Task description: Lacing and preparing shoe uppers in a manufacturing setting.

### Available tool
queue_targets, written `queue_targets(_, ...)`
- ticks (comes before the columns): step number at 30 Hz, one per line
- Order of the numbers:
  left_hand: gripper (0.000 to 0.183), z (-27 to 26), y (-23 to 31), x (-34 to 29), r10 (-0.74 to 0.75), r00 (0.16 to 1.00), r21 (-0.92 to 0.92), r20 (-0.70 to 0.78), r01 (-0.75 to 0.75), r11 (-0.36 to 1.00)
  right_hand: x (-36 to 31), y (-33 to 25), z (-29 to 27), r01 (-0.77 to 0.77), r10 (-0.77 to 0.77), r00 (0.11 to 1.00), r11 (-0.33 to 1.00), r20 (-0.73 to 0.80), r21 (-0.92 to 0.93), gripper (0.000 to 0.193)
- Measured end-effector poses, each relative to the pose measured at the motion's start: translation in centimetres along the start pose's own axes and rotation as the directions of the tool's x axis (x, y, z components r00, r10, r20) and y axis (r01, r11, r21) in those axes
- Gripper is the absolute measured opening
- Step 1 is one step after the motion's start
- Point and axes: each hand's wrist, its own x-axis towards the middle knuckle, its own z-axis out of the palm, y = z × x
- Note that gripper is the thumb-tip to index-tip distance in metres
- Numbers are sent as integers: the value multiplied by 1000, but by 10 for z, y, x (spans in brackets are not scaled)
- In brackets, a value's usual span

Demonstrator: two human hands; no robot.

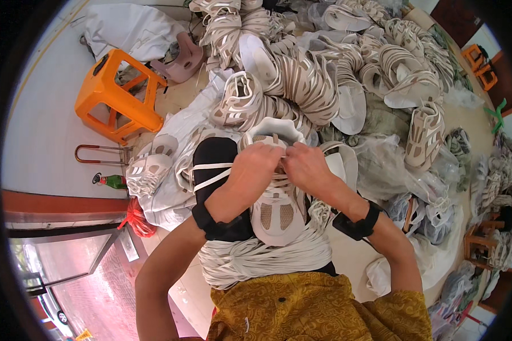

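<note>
A beige and white sneaker [277, 213] rests on my lap, its toe toward me and its padded collar away from me. My left hand [258, 165] is closed over the lacing area, fingertips pinched near the tongue. From beside it, loops of white shoelace [213, 167] stretch left across my black-clad leg [213, 199]. My right hand [307, 166] pinches at the same spot from the right, its fingertips almost meeting the left ones. The lace between the fingertips is mostly hidden. A thick bundle of white shoelaces [264, 258] lies across my lap, below the toe.
Beyond my knees rise stacks of nested beige sneakers [307, 85]. An orange plastic stool [119, 94] stands at the far left, near a green bottle [115, 181] and a red plastic bag [137, 219]. Clear plastic bags [381, 162] lie on the right.
</note>
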Motion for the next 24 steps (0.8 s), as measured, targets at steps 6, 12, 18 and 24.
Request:
queue_targets(6, 7, -8, -6, -22, 54, 997, 85, 48, -58, 995, 5, 1, 1, 215, -196, 972, 964, -130, 158, 8)
queue_targets(12, 11, -3, -11, -30, -14, 996, 26, -90, 16, 1000, 7, -10, -8, 147, -133, 988, 963, -76, 224, 11)
queue_targets(18, 11, -5, -16, -36, 13, 996, 93, -94, -4, 996, 12, -11, -10, 135, -131, 991, 952, -33, 275, 8)
queue_targets(24, 11, -1, -15, -38, -17, 994, 184, -108, 37, 982, 14, -10, -1, 175, -156, 984, 942, -89, 287, 6)
